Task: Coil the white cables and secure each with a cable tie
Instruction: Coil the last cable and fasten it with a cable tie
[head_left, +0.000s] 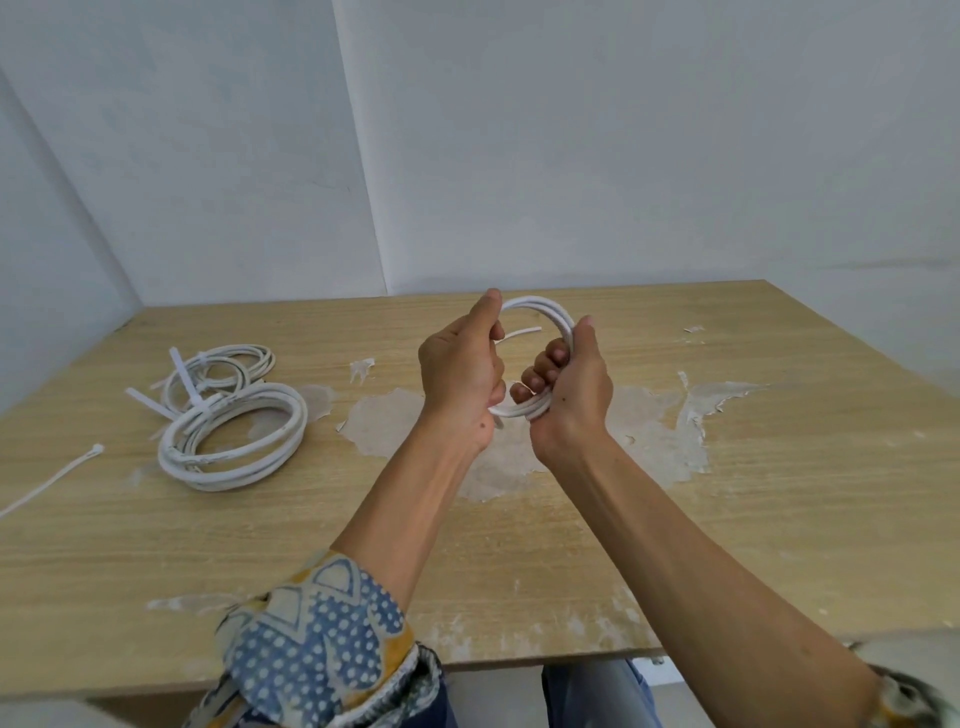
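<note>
Over table (727, 493) | white cable coil (540, 304) | sides inside left grip (460, 371), right grip (569, 387)

Head camera faces forward and down, seemingly close over table (727, 519).

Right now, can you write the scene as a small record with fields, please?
table: wood, surface peeling
held coil: white, above table, no tie visible
left hand: grips held coil, left side
right hand: grips held coil, right side
near coil: on table, tied
far coil: behind it, tied
loose cable tie: table's left edge
</note>
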